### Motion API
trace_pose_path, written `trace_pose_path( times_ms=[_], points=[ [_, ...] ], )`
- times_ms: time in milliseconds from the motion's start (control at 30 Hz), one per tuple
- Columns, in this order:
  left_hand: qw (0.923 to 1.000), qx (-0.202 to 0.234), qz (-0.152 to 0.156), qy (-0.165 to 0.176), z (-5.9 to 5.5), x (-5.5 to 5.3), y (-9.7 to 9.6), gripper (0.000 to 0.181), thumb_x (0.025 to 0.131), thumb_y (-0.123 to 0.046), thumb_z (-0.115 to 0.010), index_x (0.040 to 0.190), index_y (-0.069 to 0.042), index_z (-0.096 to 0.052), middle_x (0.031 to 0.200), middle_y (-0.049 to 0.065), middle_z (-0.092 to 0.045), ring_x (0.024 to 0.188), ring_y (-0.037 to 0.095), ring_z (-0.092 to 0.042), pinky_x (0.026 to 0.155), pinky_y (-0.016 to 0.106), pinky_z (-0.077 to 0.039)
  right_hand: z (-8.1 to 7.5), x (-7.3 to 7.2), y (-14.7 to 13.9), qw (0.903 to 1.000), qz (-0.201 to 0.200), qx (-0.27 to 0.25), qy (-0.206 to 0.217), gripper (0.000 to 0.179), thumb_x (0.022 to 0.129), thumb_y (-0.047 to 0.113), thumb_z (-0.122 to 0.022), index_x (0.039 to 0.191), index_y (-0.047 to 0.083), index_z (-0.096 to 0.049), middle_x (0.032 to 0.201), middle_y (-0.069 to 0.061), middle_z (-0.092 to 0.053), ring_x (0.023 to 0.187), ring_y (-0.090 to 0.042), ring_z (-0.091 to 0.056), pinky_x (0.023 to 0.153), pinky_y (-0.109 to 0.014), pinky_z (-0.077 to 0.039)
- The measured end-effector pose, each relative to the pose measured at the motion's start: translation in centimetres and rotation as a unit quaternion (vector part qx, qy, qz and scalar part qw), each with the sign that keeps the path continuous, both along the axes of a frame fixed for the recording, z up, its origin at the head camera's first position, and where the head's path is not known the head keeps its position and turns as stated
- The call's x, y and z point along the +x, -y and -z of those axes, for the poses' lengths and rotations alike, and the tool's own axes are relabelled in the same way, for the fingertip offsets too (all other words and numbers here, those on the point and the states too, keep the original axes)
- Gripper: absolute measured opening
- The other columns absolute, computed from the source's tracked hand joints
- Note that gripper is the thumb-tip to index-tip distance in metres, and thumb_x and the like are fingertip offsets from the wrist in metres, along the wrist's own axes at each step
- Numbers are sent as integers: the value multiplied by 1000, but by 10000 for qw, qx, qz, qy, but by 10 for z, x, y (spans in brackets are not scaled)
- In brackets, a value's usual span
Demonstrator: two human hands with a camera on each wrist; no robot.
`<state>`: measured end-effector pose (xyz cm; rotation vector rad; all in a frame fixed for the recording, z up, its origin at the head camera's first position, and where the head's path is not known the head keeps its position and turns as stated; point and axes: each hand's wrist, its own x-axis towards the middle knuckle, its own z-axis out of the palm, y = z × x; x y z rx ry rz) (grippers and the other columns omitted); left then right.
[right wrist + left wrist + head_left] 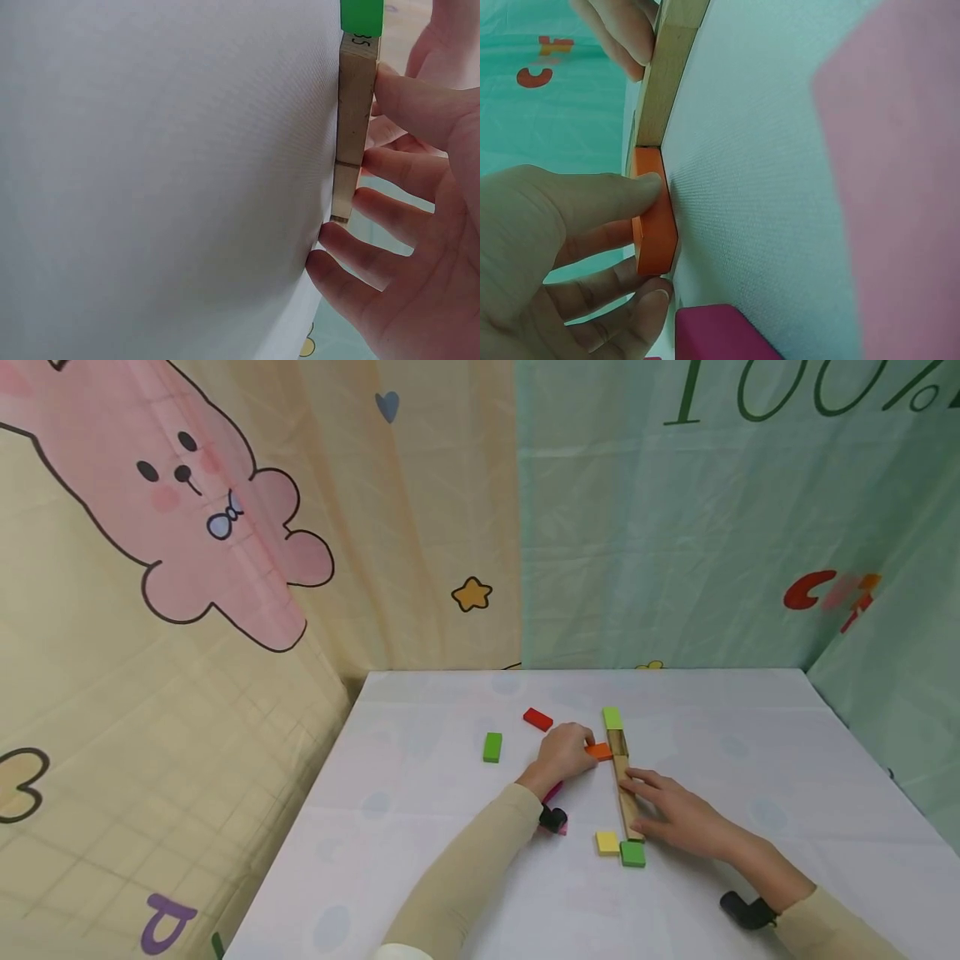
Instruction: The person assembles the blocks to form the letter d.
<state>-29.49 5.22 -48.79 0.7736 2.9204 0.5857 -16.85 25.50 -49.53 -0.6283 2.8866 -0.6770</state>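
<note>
My left hand (567, 750) pinches an orange block (654, 217) between thumb and fingers, its end against the side of a row of plain wooden blocks (628, 797). The row runs away from me across the white table. Fairly straight fingers of my right hand (686, 814) touch the row's right side, the thumb near its closer end. A light green block (612, 718) lies at the far end of the row and a green block (632, 854) at the near end. Beside that near block sits a yellow block (607, 843).
A red block (537, 719) and another green block (492, 747) lie left of the row, farther back. Under the left wrist, a magenta block (721, 335) is partly hidden. Printed curtains (450, 510) stand behind the white table (405, 877).
</note>
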Motion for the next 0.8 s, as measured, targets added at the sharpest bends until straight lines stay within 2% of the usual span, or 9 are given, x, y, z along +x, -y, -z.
trace_pose_path(
  times_ms=[100, 267, 400, 567, 667, 800],
  points=[
    [9999, 87, -23, 53, -2, -1, 2, 25, 88, -28, -79, 110, -16, -76, 104, -6, -69, 87, 10, -54, 76, 21, -47, -1, -2, 0, 10000, 2, 36, -23, 71, 93, 44, -71, 151, 11, -47, 158, -17, -35, 138, -43, -39, 100, -61, -43],
    [9983, 414, -127, 387, -6, -1, 6, 24, 91, -27, -75, 112, -15, -75, 105, -5, -69, 85, 10, -54, 73, 21, -48, 0, -2, 1, 10000, -13, 11, -7, 70, 94, 44, -70, 150, 10, -48, 156, -18, -36, 137, -44, -40, 99, -62, -43],
    [9953, 671, -183, 676, -7, 0, 10, 24, 94, -26, -70, 116, -14, -74, 95, -5, -68, 77, 10, -56, 66, 22, -49, 2, -1, 1, 9999, 32, 66, 72, 70, 93, 44, -70, 151, 11, -48, 156, -18, -36, 137, -44, -40, 99, -62, -43],
    [9937, 931, -270, 565, -13, -6, 16, 25, 97, -27, -69, 117, -14, -74, 83, -7, -63, 73, 10, -56, 61, 22, -48, 2, -1, -1, 9999, 76, 102, -40, 69, 93, 42, -72, 150, 11, -49, 156, -18, -37, 137, -44, -40, 99, -61, -44],
    [9933, 1001, -339, 470, -18, -12, 23, 23, 97, -27, -70, 115, -14, -75, 88, -7, -62, 77, 11, -55, 63, 21, -48, 1, -2, 0, 10000, 47, 78, -38, 68, 93, 41, -72, 149, 10, -49, 156, -18, -37, 137, -44, -40, 99, -61, -44],
    [9949, 933, -237, 290, -22, -22, 34, 20, 97, -26, -70, 113, -15, -75, 93, -5, -63, 82, 11, -55, 66, 20, -48, 0, -3, 2, 10000, 6, 67, 17, 69, 93, 44, -71, 149, 10, -50, 156, -18, -37, 137, -44, -41, 98, -61, -45]
  ],
)
